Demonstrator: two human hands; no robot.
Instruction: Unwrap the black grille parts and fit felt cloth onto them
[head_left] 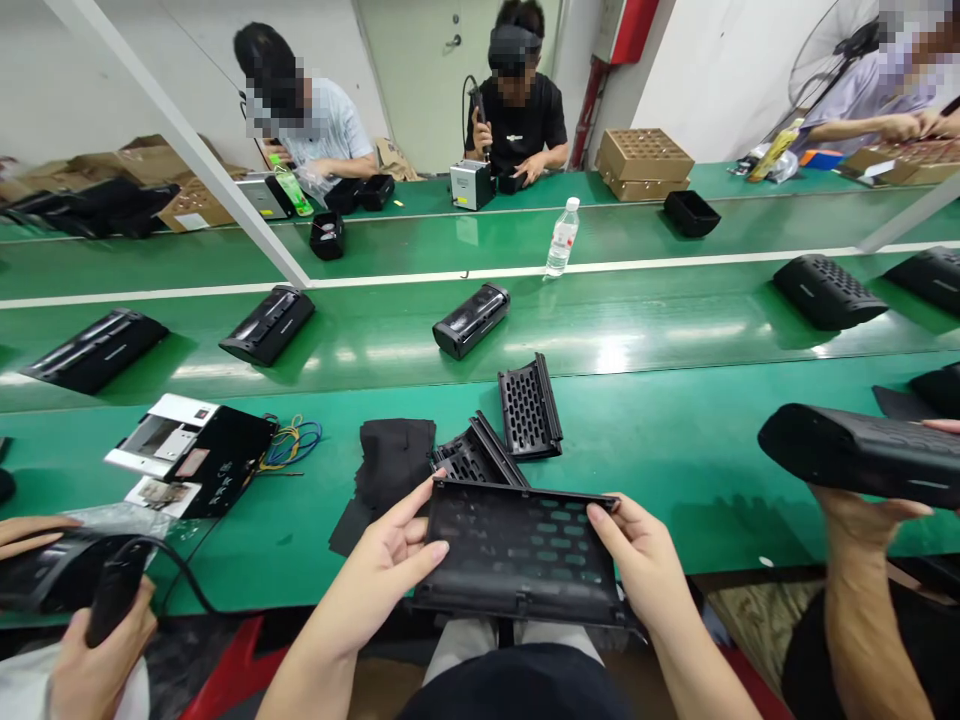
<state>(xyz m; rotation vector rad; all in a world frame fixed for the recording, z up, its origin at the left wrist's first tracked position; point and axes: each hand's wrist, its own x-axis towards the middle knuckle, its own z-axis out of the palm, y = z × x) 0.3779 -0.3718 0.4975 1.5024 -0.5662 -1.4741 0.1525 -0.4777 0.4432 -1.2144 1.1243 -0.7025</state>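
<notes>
Between my two hands is a black plastic grille panel, tilted over the table's near edge. Dark, thin, see-through material covers its slots on the side facing me. My left hand grips the panel's left edge, thumb on top. At the upper right corner my right hand pinches it, also thumb on top. Just beyond the panel lie two more slotted grilles, one partly hidden and one farther off. Left of them rests a pile of black fabric sheets.
A white and black machine with coiled cables stands left. Several black housings, one in the middle, lie on the green conveyor. Beyond stands a water bottle. Co-workers' hands hold a screwdriver at left and a housing at right.
</notes>
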